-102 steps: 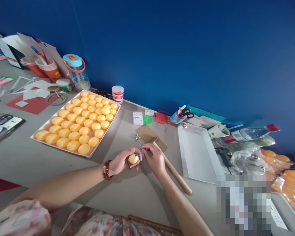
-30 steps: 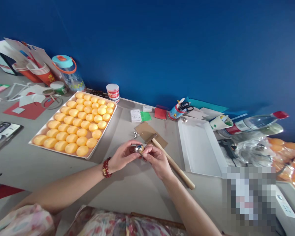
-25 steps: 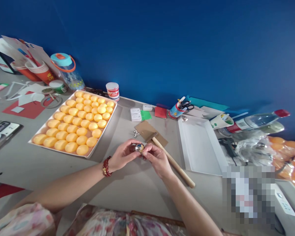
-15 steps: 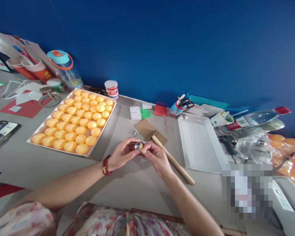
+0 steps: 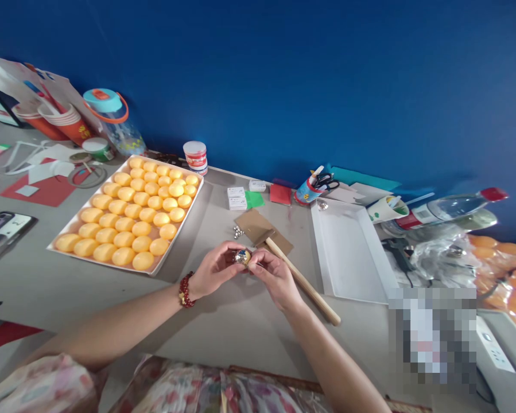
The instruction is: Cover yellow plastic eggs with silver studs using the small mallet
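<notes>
Between my hands is a small shiny silver ball-like piece (image 5: 241,257) with a yellowish part on its right side; its exact kind is too small to tell. My left hand (image 5: 217,268) has its fingers curled round the silver side. Thumb and fingertips of my right hand (image 5: 275,276) pinch at the yellowish side. Just beyond the hands, a hammer (image 5: 303,281) with a wooden handle rests partly on a brown cardboard piece (image 5: 253,223). A little cluster of silver balls (image 5: 238,232) lies left of the cardboard.
On the left stands a white tray (image 5: 158,267) of orange balls. A shallow white box (image 5: 355,252) lies to the right, holding a small silver piece. Small white boxes (image 5: 237,201), a red pad (image 5: 280,194) and a pen cup (image 5: 307,191) line the back. Bottles and bagged orange balls (image 5: 496,246) crowd the far right.
The silver piece has turned very slightly between my fingers. Both hands stay in nearly the same place, and the things on the table have not moved.
</notes>
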{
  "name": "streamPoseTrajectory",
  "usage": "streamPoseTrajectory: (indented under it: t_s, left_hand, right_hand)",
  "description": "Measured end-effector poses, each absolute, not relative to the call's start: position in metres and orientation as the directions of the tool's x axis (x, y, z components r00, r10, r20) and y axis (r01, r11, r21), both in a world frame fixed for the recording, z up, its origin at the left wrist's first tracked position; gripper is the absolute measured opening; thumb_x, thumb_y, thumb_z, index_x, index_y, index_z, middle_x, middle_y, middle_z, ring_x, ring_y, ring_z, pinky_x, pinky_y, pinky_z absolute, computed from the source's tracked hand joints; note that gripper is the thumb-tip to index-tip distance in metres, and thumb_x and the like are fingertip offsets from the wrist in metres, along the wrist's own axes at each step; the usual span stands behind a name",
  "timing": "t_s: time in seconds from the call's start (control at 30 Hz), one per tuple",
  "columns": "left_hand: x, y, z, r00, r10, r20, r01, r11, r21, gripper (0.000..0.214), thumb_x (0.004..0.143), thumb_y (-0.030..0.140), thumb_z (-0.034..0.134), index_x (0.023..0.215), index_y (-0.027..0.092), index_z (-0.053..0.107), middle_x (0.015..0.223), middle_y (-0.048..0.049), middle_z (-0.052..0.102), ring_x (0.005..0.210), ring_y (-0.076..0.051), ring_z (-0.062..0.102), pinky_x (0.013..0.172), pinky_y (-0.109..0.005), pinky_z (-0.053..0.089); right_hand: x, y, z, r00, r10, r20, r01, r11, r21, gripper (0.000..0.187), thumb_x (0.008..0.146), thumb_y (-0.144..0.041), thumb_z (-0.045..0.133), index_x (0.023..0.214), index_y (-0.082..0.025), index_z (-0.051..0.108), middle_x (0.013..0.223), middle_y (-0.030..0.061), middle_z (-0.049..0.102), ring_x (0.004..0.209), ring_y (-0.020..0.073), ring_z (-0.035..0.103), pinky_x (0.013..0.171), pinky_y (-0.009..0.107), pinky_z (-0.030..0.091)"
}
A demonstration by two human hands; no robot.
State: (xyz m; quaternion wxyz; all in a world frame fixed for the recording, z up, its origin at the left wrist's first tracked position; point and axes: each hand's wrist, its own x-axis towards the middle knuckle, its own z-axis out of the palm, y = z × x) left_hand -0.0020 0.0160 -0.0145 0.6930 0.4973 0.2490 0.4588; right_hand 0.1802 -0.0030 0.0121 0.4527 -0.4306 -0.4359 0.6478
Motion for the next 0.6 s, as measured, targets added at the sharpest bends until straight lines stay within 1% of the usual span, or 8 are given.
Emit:
streamPoseTrajectory:
  t_s: [0.2,0.4,0.6]
  left_hand:
    - [-0.0018,0.0159,-0.0149,0.448,0.888,0.102,-0.368,0.080,0.926,0.032,0.088,0.021,0.067,0.119,0.019,0.059,0.106,-0.0077,0.064,0.096,-0.019,0.064,0.083,-0.032,0.057]
    - [-0.0024,0.0163,-0.0168,0.436,0.891,0.126,-0.331,0.028,0.943,0.034,0.087,0.023,0.068,0.119,0.019,0.059,0.106,-0.0087,0.065,0.097,-0.020,0.063,0.084,-0.032,0.055]
    - [-0.0013,0.0159,-0.0154,0.410,0.903,0.130,-0.323,0.011,0.946,0.034,0.086,0.024,0.070,0.118,0.018,0.060,0.105,-0.0083,0.065,0.097,-0.019,0.062,0.085,-0.031,0.053]
  right_hand:
    - [0.1794,-0.0032,0.0145,-0.202,0.965,-0.170,-0.193,-0.210,-0.959,0.023,0.080,-0.041,0.076,0.079,-0.021,0.065,0.084,0.0007,0.057,0.079,0.0153,0.055,0.074,0.027,0.045]
    - [0.1796,-0.0033,0.0165,-0.204,0.962,-0.180,-0.141,-0.210,-0.967,0.027,0.080,-0.045,0.074,0.080,-0.021,0.063,0.082,0.0013,0.057,0.078,0.0163,0.054,0.072,0.027,0.045]
    - [0.1781,-0.0056,0.0223,-0.195,0.965,-0.174,-0.107,-0.198,-0.974,0.026,0.083,-0.044,0.072,0.080,-0.020,0.062,0.075,-0.0007,0.057,0.071,0.0141,0.051,0.066,0.025,0.040]
